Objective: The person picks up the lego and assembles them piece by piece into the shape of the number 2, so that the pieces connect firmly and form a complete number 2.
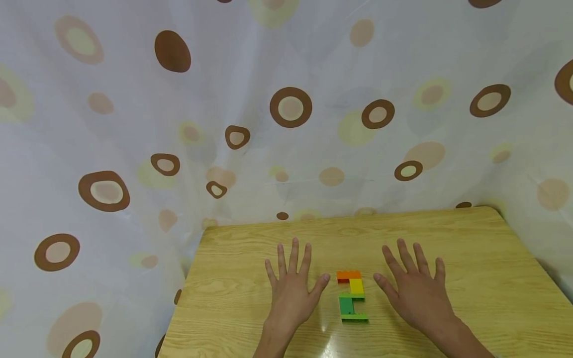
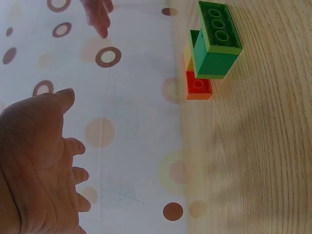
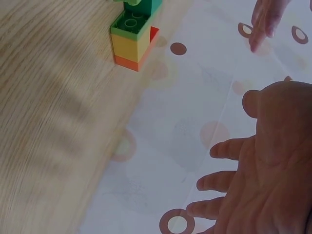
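A small figure of joined toy building bricks (image 1: 346, 305) lies on the table between the two hands, shaped like a digit 2. Its orange brick (image 1: 348, 274) is at the far end, then a yellow brick (image 1: 356, 286), a light green one, a dark green one and another light green one nearest me. My left hand (image 1: 292, 297) is to the left of it, palm down, fingers spread and straight. On the other side my right hand (image 1: 420, 297) is spread the same way. Both thumbs point toward the bricks without touching them. In the left wrist view, hollow undersides show on the green bricks (image 2: 217, 48).
The wooden table (image 1: 250, 248) has rounded far corners. Behind it and along both sides hangs a white curtain (image 1: 313, 159) with brown, peach and yellow circles. Light glares off the tabletop near its front.
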{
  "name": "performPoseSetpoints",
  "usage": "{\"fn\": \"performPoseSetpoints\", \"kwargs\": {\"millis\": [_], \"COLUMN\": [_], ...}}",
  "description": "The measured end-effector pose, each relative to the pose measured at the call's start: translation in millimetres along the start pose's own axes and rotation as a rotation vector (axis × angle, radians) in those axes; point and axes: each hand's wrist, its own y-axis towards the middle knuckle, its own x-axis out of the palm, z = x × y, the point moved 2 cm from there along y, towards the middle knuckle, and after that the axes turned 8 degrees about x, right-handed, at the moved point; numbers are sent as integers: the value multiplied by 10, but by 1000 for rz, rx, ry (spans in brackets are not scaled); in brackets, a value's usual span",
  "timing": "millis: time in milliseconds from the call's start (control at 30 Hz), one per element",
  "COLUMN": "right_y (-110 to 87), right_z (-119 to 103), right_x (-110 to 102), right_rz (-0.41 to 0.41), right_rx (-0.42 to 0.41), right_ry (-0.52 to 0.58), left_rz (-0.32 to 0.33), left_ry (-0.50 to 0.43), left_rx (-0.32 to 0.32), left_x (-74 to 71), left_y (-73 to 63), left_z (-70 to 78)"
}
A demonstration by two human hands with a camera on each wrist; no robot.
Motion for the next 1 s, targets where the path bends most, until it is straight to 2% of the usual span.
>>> {"fn": "performPoseSetpoints", "kwargs": {"millis": [167,433,733,1000], "right_y": [0,64,75,81], "right_z": [-7,-14,-9,2], "right_x": [-8,-39,-12,-8], "right_rz": [-1,10,-3,2], "right_rx": [2,-4,3,1], "right_ry": [-3,-2,2,8], "left_rz": [-7,42,9,-4], "left_ry": [1,0,22,20], "left_rx": [-6,1,-11,-11], "left_x": [4,21,38,51], "left_y": [8,31,44,62], "left_z": [-5,-27,-76,-54]}}
